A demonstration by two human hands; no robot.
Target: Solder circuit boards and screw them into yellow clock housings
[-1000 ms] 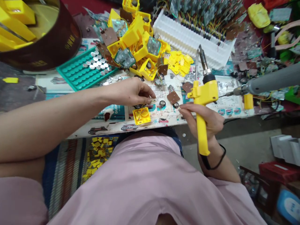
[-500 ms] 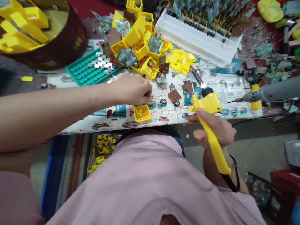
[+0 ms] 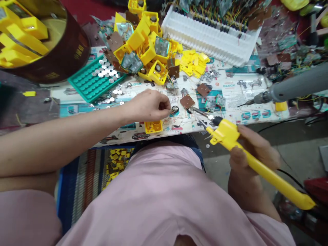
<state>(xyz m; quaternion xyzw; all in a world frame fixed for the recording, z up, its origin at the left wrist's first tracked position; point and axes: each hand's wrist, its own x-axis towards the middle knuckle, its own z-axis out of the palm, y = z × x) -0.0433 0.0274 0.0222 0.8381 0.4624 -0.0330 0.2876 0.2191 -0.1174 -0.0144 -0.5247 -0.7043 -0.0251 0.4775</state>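
Note:
My left hand (image 3: 152, 106) is closed in a pinch just above an open yellow case (image 3: 153, 126); what its fingertips hold is too small to make out. A small round black part (image 3: 175, 109) lies right beside those fingertips. My right hand (image 3: 252, 150) grips the yellow soldering iron (image 3: 230, 135), whose tip points left. That tip is near a brown square board (image 3: 187, 101) on the printed paper. A second brown board (image 3: 204, 89) lies farther back, with small green boards (image 3: 215, 101) beside it.
Yellow cases with boards (image 3: 143, 44) are piled behind my left hand. Farther left are a green tray (image 3: 97, 80) and a dark round tin (image 3: 64, 44). A white foam rack (image 3: 207, 37) stands at the back. A grey electric driver (image 3: 289, 85) juts in from the right.
The soldering iron has swung down and left, its tip now near the brown board and black part. My left hand has shifted slightly toward the right, partly covering the yellow case.

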